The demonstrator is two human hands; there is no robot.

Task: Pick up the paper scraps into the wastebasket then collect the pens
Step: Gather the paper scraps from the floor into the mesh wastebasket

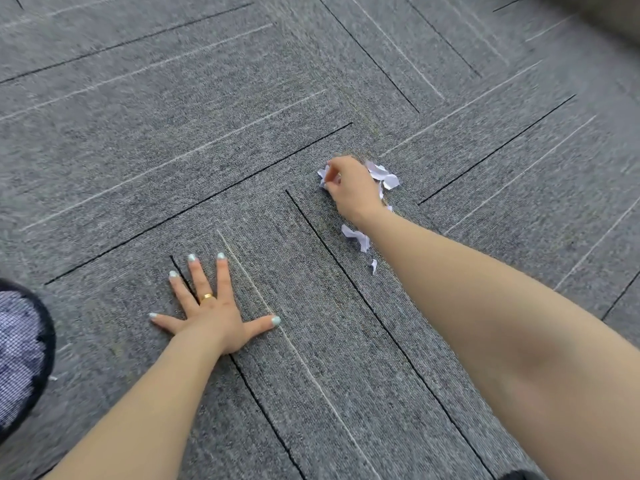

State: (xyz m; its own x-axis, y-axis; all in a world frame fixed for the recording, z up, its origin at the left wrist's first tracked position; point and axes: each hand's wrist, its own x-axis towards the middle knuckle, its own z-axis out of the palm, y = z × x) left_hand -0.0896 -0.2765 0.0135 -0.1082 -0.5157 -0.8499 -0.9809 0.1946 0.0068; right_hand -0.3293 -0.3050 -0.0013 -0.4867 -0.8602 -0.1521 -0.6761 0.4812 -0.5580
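Note:
White paper scraps (382, 174) lie in a small heap on the grey carpet right of centre. My right hand (351, 187) is on top of the heap, fingers curled round some of the scraps. More loose paper scraps (356, 236) lie beside my right wrist, and a tiny one (373, 265) sits just below them. My left hand (214, 306) presses flat on the carpet with fingers spread and holds nothing. The black mesh wastebasket (24, 351) shows at the left edge, with white paper inside. No pens are in view.
Grey carpet tiles (207, 150) with thin black and white lines cover the whole floor. A blurred brownish object (602, 15) fills the top right corner. A dark shape (519, 475) peeks in at the bottom edge.

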